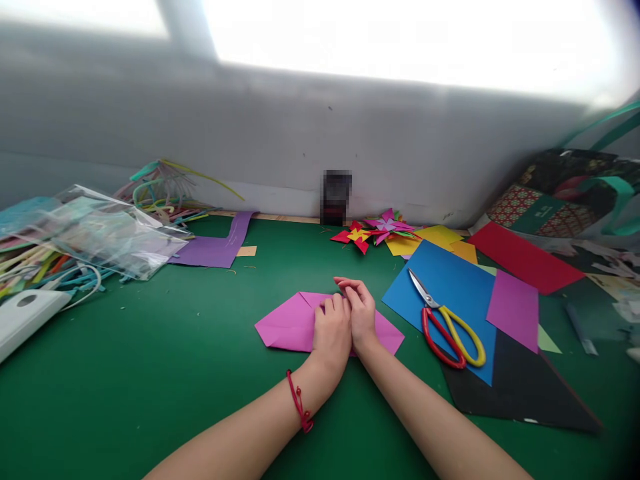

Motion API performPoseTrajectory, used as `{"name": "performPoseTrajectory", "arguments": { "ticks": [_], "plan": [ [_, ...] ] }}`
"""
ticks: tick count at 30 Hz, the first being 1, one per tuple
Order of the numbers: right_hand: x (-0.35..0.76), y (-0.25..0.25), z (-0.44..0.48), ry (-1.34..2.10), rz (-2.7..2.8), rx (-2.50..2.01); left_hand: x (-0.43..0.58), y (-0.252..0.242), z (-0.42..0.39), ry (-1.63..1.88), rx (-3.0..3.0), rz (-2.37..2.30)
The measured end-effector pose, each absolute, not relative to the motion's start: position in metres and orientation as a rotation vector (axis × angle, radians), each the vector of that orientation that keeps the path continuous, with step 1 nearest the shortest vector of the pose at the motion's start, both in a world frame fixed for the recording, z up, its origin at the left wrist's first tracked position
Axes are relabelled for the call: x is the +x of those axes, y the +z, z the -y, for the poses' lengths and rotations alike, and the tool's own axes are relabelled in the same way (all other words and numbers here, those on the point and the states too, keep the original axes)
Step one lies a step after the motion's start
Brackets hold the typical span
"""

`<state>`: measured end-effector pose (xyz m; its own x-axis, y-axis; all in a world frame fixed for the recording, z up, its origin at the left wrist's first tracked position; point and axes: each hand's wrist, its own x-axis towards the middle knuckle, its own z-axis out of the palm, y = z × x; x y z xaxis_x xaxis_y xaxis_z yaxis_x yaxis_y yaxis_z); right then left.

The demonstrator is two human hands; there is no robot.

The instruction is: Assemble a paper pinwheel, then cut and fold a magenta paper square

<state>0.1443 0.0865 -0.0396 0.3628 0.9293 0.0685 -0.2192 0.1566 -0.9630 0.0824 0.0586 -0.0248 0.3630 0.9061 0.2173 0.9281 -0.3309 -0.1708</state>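
A sheet of pink paper [287,327], folded to slanted points at both ends, lies flat on the green tabletop. My left hand [332,330] presses down on its middle, fingers curled and closed against the paper. Right beside it and touching it, my right hand [362,313] bears on the same paper with bent fingers held together. The fingertips of both hands meet near the paper's far edge, and what they pinch there is partly hidden. A red cord bracelet [298,403] circles my left wrist.
Scissors [440,320] with red and yellow handles lie on blue paper [457,283] at right, near black [510,390] and red [525,257] sheets. Folded paper flowers [383,230] sit behind. Purple paper [215,250], a plastic bag [125,233] and a white device [33,317] are left.
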Motion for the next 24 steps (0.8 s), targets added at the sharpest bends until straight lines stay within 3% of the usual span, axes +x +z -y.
{"name": "performPoseTrajectory", "arguments": {
  "ticks": [13, 24],
  "plan": [
    [0.144, -0.037, -0.086, 0.983, 0.833, -1.088, 0.076, -0.024, -0.063, -0.165, -2.485, 1.449],
    [0.147, -0.042, -0.083, 0.835, 0.756, -1.100, 0.064, -0.044, -0.071, -0.431, -2.660, 1.563]
  ]
}}
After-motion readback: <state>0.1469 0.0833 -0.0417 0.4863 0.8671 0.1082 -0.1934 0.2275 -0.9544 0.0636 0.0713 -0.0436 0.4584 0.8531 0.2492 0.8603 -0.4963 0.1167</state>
